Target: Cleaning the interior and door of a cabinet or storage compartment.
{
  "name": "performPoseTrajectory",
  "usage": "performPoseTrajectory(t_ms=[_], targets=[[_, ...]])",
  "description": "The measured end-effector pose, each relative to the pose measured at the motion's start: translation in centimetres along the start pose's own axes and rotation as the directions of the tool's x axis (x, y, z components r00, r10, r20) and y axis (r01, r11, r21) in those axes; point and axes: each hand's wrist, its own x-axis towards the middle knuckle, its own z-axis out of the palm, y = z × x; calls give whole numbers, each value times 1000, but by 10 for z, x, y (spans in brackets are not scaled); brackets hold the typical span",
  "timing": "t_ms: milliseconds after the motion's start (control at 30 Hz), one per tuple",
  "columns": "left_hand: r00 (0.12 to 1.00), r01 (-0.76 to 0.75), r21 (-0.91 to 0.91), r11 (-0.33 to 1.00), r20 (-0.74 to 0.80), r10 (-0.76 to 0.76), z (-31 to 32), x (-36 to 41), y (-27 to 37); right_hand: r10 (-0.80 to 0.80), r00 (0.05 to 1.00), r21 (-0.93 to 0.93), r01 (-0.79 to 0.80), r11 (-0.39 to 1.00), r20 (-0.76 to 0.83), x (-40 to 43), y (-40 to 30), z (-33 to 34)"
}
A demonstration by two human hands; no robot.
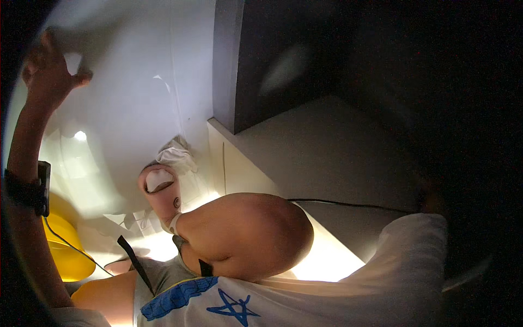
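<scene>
My left hand (53, 73) is raised at the upper left in front of a pale, glossy surface (130, 81). Its thumb stands apart from the fingers, and no held object shows. A bright white patch beside the thumb could be lit surface. Around the left forearm, a dark strap holds a small black device (44, 188), with a thin cable trailing down to my lap. The right hand is out of view; the white sleeve (412, 241) leads into darkness.
My bent knee (265, 233) and a foot in a pink slipper (159, 184) fill the middle. Beyond the slipper lies crumpled white material (177, 157). A yellow rounded object (67, 249) sits lower left. A dark upright panel (282, 61) meets a grey surface (310, 155); a black cable (347, 202) crosses it.
</scene>
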Motion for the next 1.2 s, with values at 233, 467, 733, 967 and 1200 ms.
performPoseTrajectory(t_ms=[233,467,733,967,1200], targets=[[996,-27,-174,984,-84,12,-7,-7,32,32,997,6,-33,999,67,0,-15,24],[988,-48,-271,961,-154,6,-10,-5,21,-61,971,-53,76,996,231,59,-89,33],[987,-84,-299,951,-156,38,-14,-18,9,-61,897,-19,77,997,438,137,-94,34],[989,-123,-222,967,-113,100,-21,-20,8,-68,804,7,80,997,591,195,-103,54],[980,-146,-200,969,-161,114,-16,-14,-3,-5,770,-50,48,998,638,169,-121,58]])
